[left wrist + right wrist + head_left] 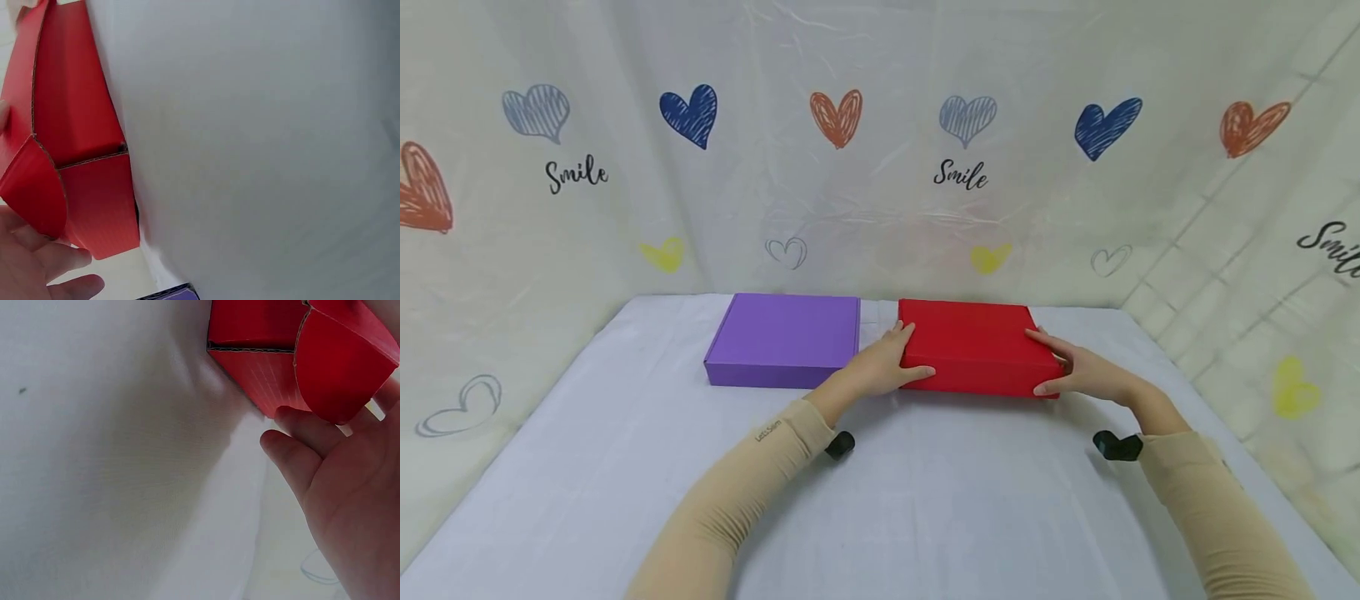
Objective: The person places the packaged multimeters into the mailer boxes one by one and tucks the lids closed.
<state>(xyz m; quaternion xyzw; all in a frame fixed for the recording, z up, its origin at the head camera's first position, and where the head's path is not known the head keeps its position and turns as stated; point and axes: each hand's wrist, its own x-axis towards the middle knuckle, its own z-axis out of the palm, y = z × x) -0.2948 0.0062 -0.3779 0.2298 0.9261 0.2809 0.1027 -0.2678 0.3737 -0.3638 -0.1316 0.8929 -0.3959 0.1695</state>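
A red cardboard box (970, 337) lies on the white-covered table between both hands. My left hand (880, 362) holds its left end, thumb along the front face and fingers at the side. At the right end my right hand (1093, 371) grips the box, with the thumb by the lower front corner and a finger on the top edge. Both wrist views show the lid slightly raised, a side flap (37, 187) standing out at the left and another flap (344, 362) at the right. Fingers reach behind these flaps and are partly hidden. The box's inside cannot be seen.
A purple box (793, 329), its lid down, lies left of the red one, a narrow gap between them. White cloth (970, 500) covers the table. Behind hangs a pale curtain (880, 208) printed with hearts and "Smile". Each wrist carries a small black camera (1117, 447).
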